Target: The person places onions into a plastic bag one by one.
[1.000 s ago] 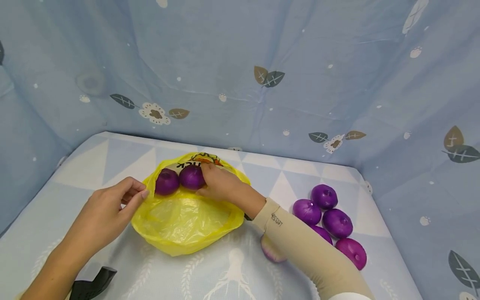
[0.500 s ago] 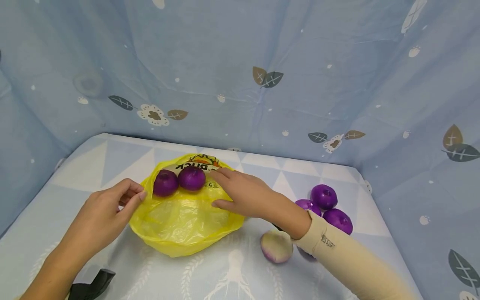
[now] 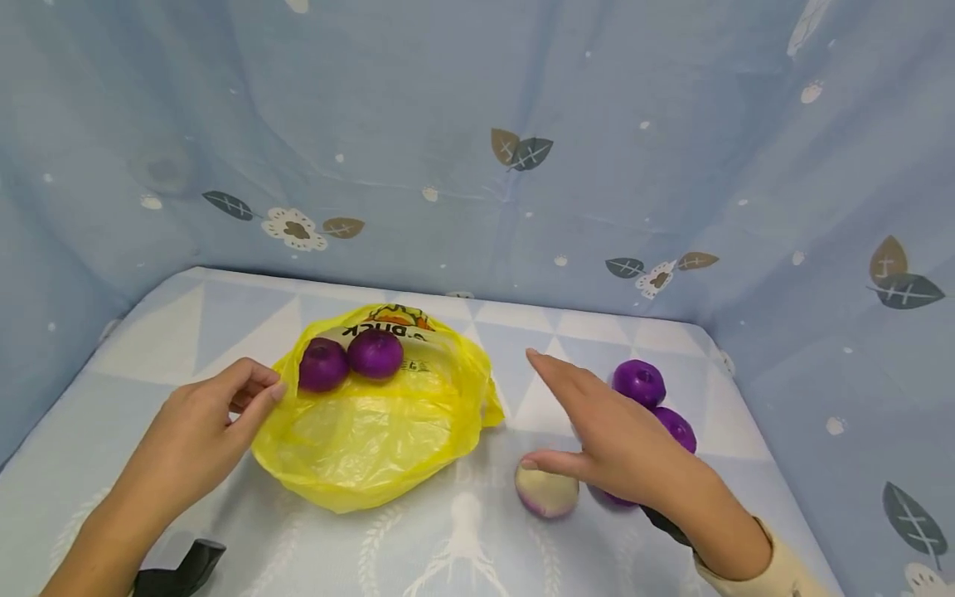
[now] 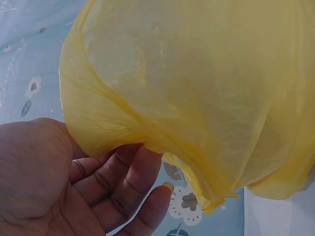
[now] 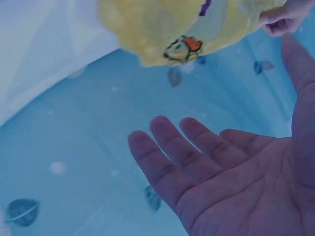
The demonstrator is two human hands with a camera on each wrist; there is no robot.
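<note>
"DUCK", upside-down, on yellow bag [image 3: 388,414]

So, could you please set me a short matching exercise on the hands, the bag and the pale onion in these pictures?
Things:
1. left hand
2. right hand
3. yellow bag
4. pale onion

States or places:
A. lies on the table just under the thumb of an open hand
B. holds two purple onions at its far side
C. pinches the bag's rim
D. open, fingers straight, over the loose onions

Pairs: 1-C, 2-D, 3-B, 4-A
</note>
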